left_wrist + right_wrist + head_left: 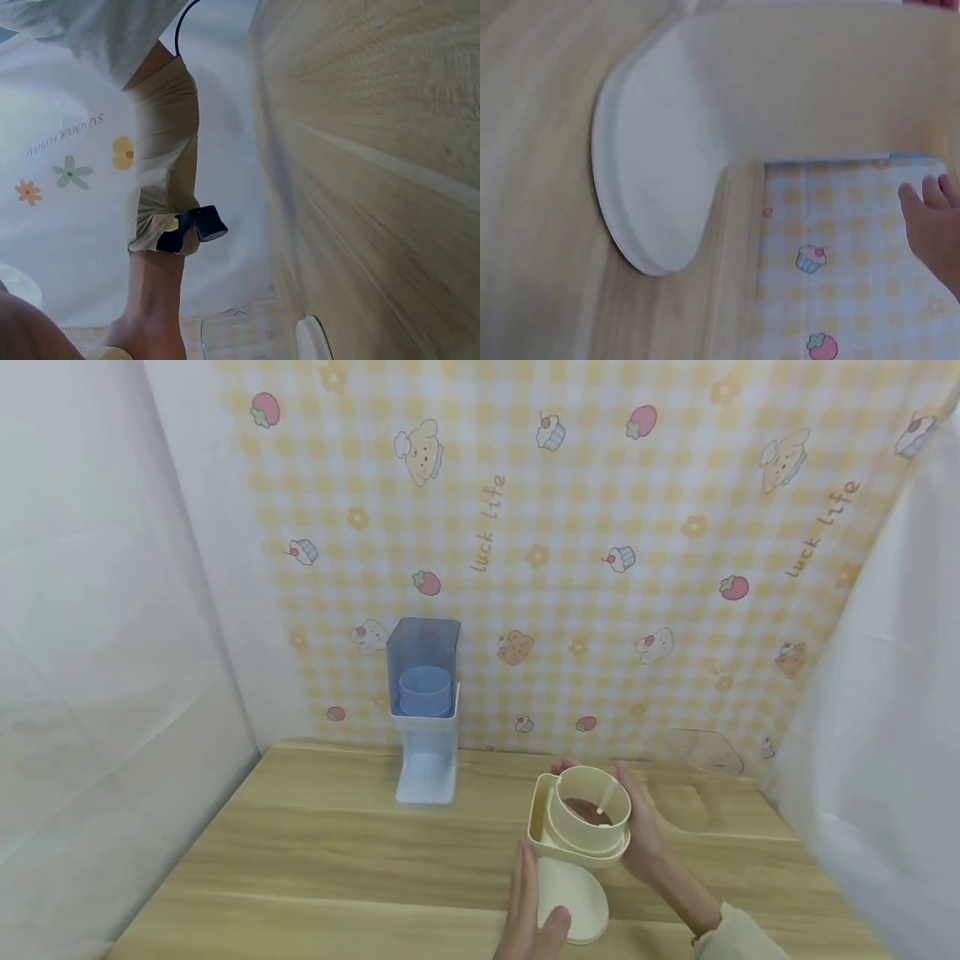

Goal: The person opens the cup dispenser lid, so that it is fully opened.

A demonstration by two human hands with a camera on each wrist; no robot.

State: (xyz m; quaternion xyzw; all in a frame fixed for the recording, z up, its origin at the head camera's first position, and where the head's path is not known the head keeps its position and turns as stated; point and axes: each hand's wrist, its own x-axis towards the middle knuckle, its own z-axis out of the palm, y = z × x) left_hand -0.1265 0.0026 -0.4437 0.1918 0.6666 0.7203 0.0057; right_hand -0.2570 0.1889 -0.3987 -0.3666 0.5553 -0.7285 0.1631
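Cream plastic forms an open-topped stand (588,861) on the light wood-grain tabletop (337,860), right of centre in the head view, between the person's two bare hands. Its upper part is a tray with one squared corner, holding a round open cup (588,839); inside the cup a narrow cream bar stands over a brown bottom. Below, its rounded white-cream base (576,902) rests on the wood.

The right hand (641,835), coming from a cream sleeve (738,935), lies along the stand's right side, with fingers curled round behind the cup so that their tips show past its far rim. The left hand (528,910) is at the near left, its fingers straight and together, the thumb spread apart; whether its fingertips touch the tray's edge cannot be told.

Well to the left, near the back edge, stands a tall dispenser with a translucent blue box top (423,647), a round blue cup inside it and a pale lower stand (427,768). Behind hangs a yellow-and-white checked cloth (555,602) printed with strawberries, cupcakes and cartoon animals.
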